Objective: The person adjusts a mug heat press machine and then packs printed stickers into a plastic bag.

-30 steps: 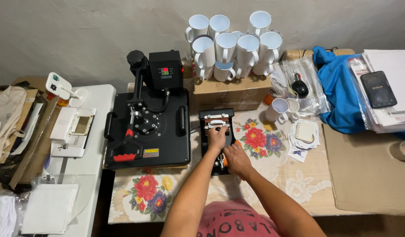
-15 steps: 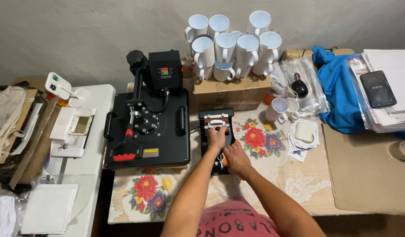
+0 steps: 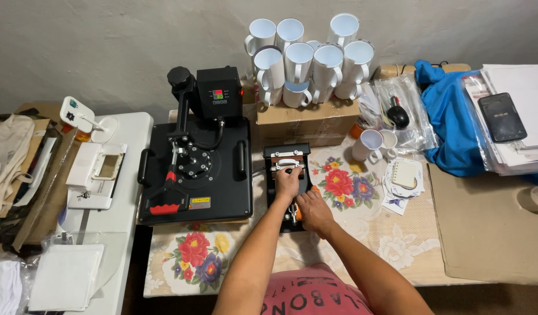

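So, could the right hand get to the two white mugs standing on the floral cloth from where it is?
Probably yes. The right hand rests on the small mug press, and the two white mugs stand further off on its own side. Only bare floral cloth lies between, with nothing standing in the way.

Barely anything has shifted: the left hand [image 3: 287, 182] has crept slightly up the small mug press [image 3: 288, 175], the right hand [image 3: 313, 211] edging slightly nearer its lever
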